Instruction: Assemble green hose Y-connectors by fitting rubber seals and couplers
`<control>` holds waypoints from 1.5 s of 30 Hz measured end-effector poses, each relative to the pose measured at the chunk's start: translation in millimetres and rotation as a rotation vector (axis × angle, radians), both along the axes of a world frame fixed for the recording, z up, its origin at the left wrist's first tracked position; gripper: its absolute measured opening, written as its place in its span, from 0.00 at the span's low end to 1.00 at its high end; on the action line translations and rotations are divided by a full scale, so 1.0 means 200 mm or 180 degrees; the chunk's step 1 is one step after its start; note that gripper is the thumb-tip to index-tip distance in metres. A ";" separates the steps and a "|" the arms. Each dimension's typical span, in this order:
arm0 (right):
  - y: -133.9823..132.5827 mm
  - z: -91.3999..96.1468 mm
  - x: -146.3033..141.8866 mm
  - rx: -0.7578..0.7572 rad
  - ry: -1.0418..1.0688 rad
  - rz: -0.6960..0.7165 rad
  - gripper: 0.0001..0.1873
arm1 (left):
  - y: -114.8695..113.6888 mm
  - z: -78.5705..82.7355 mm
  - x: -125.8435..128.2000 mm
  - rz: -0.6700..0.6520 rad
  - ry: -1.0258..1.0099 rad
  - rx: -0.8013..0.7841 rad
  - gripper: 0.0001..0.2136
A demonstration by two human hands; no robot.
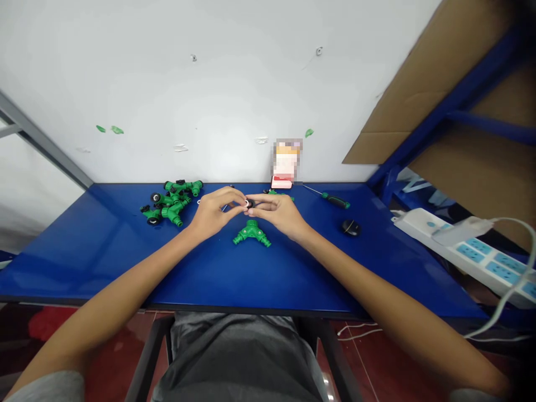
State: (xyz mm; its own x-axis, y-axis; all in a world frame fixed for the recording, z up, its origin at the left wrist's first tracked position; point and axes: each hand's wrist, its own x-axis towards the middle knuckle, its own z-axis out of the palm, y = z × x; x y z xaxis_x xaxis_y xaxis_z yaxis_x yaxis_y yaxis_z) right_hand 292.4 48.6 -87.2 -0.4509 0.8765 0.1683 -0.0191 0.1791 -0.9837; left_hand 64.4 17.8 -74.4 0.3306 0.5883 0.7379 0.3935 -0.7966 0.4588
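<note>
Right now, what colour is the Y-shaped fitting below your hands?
The Y-shaped fitting is bright green, clearest in the head view.

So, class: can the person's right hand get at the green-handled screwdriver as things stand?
Probably yes: the screwdriver lies on the blue table right of the right hand, nothing between. But that hand and the left hand pinch a small black part, so it isn't free.

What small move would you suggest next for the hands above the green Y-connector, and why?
Probably lower the small black piece, pinched between left hand and right hand, toward the green Y-connector, which lies untouched close by.
</note>
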 end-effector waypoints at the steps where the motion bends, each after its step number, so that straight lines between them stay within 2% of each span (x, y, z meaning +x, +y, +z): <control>1: 0.00 0.00 0.00 -0.0015 0.0010 0.0002 0.30 | 0.00 0.00 0.00 0.0013 0.0040 0.0057 0.09; 10: 0.00 -0.03 -0.01 -0.0321 0.0459 0.0080 0.30 | 0.01 -0.02 -0.03 0.0096 0.0440 0.0556 0.06; 16: -0.01 -0.03 -0.02 -0.0133 0.0415 -0.0009 0.28 | 0.00 -0.03 -0.03 0.0265 0.0388 0.0438 0.09; 21: -0.01 -0.05 -0.03 0.0171 0.0149 -0.0164 0.27 | 0.00 -0.04 0.00 0.0225 -0.0186 -0.0110 0.08; 24: -0.02 -0.05 -0.03 0.0320 0.0110 -0.0137 0.27 | 0.01 -0.05 0.01 0.0191 -0.0708 -0.0792 0.09; 27: -0.02 -0.05 -0.04 0.0441 0.0135 -0.0119 0.26 | 0.02 -0.06 0.02 0.0062 -0.1269 -0.1620 0.16; 30: -0.03 -0.04 -0.04 0.0576 0.0106 -0.0187 0.25 | 0.02 -0.05 0.03 -0.0186 -0.1505 -0.2277 0.20; 32: -0.03 -0.04 -0.04 0.0656 0.0073 -0.0225 0.24 | 0.01 -0.04 0.03 -0.0275 -0.1613 -0.2532 0.21; 37: -0.05 -0.03 -0.04 0.0793 0.0020 -0.0243 0.21 | 0.00 -0.02 0.04 -0.0316 -0.1721 -0.2588 0.19; 45: -0.07 -0.03 -0.05 0.0802 0.0012 -0.0227 0.21 | 0.02 -0.06 0.04 -0.0213 -0.1659 -0.2291 0.18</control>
